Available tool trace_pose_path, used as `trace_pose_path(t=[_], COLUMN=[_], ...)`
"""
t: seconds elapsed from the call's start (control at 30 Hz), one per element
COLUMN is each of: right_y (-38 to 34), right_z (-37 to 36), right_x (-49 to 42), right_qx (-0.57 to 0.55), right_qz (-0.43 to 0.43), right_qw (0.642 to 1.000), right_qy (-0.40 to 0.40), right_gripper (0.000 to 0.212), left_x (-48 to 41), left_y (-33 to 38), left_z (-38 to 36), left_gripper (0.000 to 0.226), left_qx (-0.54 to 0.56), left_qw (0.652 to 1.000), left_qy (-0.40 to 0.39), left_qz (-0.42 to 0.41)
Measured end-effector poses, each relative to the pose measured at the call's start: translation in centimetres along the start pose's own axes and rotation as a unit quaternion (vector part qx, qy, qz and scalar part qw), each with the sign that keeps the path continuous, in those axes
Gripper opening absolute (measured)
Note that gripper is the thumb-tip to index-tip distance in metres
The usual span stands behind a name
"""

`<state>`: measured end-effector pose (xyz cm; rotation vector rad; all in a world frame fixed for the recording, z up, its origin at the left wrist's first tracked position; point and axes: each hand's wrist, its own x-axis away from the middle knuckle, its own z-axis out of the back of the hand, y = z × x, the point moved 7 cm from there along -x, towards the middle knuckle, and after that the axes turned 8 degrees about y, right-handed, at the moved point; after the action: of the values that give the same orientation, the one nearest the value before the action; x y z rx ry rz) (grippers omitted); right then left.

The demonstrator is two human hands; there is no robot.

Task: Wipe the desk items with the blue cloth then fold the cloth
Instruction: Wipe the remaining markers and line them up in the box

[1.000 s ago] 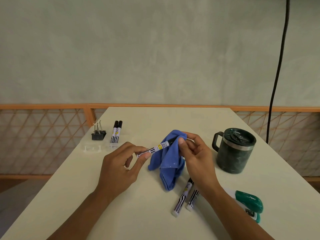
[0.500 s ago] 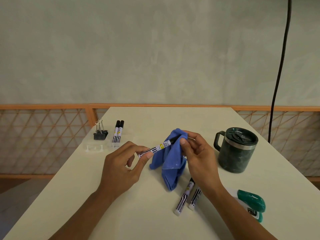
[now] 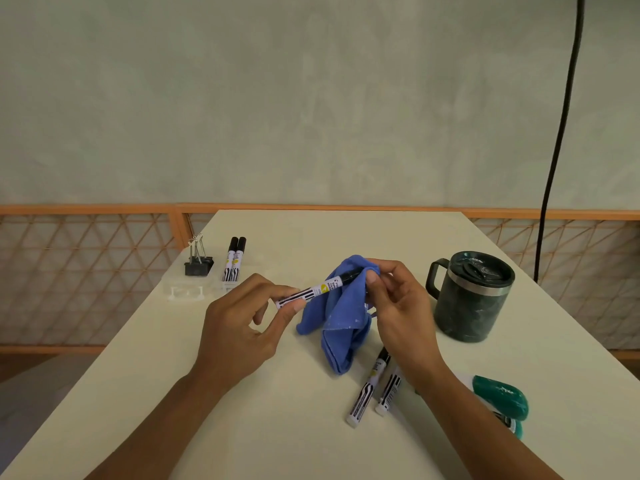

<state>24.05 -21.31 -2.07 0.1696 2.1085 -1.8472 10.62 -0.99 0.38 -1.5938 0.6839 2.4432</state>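
My left hand (image 3: 239, 327) pinches the white end of a black-and-white marker (image 3: 317, 292) above the middle of the cream desk (image 3: 194, 393). My right hand (image 3: 398, 306) holds the blue cloth (image 3: 341, 317) bunched around the marker's black cap end, and the cloth's loose part hangs down to the desk. Two more markers (image 3: 375, 389) lie side by side near my right wrist. Another pair of markers (image 3: 233, 259) lies at the far left.
A black binder clip (image 3: 198, 263) stands at the far left beside a clear plastic stand (image 3: 187, 292). A dark green lidded mug (image 3: 467, 296) sits at the right. A green stapler (image 3: 502, 403) lies by my right forearm. A black cable (image 3: 557, 140) hangs along the wall.
The cloth and my right hand have slid slightly along the marker toward its cap end; the marker stays held at the same angle.
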Motion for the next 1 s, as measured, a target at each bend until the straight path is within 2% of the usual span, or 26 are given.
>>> trace_pose_path(t=[0.23,0.4,0.5,0.6,0.73,0.83,1.0], right_y=[-0.1,0.0,0.5,0.8,0.0,-0.1,-0.2], right_z=[-0.9,0.0,0.1,-0.1,-0.6,-0.7,-0.1], right_x=[0.5,0.0,-0.3,-0.1,0.4,0.4,0.2], right_qx=[-0.044,-0.027,-0.021,-0.065,-0.060,-0.069,-0.049], right_qz=[-0.020,-0.004,-0.016,-0.040,-0.019,-0.030,-0.013], right_qw=[0.999,0.999,0.999,0.997,0.998,0.997,0.998], right_qy=[-0.005,0.030,0.023,0.008,-0.015,0.005,0.032], right_gripper=[0.027,0.009,0.011,0.013,0.017,0.022,0.016], left_x=[0.4,0.3,0.1,0.3,0.5,0.7,1.2], left_y=[-0.3,-0.2,-0.2,-0.6,-0.8,-0.8,-1.5], left_z=[0.1,0.1,0.0,0.1,0.2,-0.2,-1.4], left_gripper=[0.016,0.016,0.018,0.019,0.018,0.014,0.021], left_qx=[-0.011,-0.020,-0.016,-0.016,-0.030,-0.029,0.017], left_qw=[1.000,1.000,1.000,1.000,0.999,1.000,0.994], left_qy=[-0.001,0.003,0.012,0.018,0.015,-0.005,-0.075], left_qz=[-0.002,-0.014,-0.013,0.003,0.003,-0.001,0.082])
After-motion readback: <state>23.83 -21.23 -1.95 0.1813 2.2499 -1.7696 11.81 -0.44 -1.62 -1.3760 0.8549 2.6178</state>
